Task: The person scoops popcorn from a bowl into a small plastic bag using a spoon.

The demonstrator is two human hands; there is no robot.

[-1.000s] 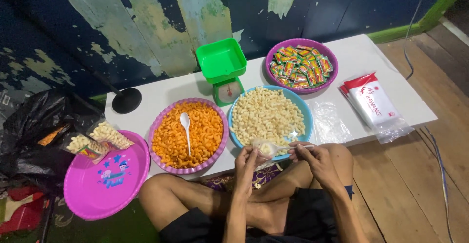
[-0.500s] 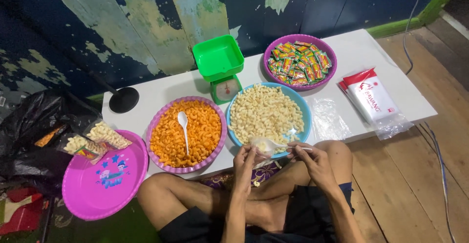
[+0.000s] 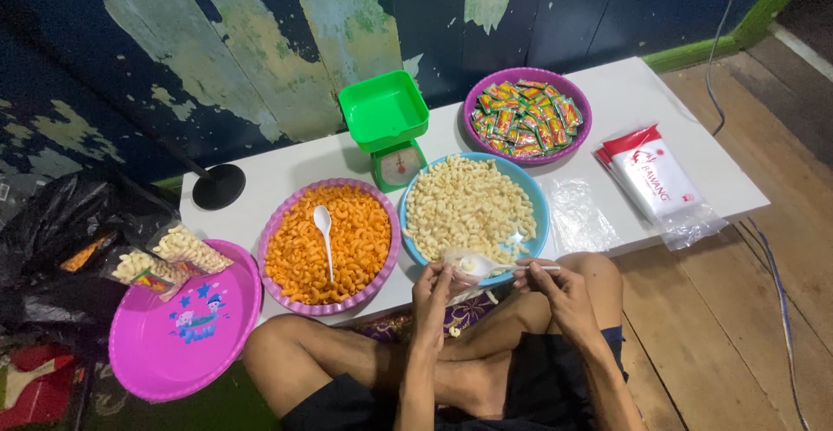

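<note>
My left hand [image 3: 431, 285] pinches the mouth of a small clear bag [image 3: 462, 265], holding it open just over my knees. My right hand [image 3: 555, 285] is closed around a white spoon [image 3: 508, 266], its bowl resting at the bag's opening. Just beyond both hands sits the blue bowl [image 3: 536, 199] of pale puffed snacks. Left of my left hand lies the pink bowl [image 3: 279, 231] of orange snacks with 1 white spoon in it, and farther left a purple tray [image 3: 186, 336] with 2 filled packets [image 3: 165, 256]. Farther off stand a green scale [image 3: 388, 127] and a purple bowl [image 3: 583, 132] of wrapped sweets. Off past my right hand lies a stack of plastic bags [image 3: 655, 179].
</note>
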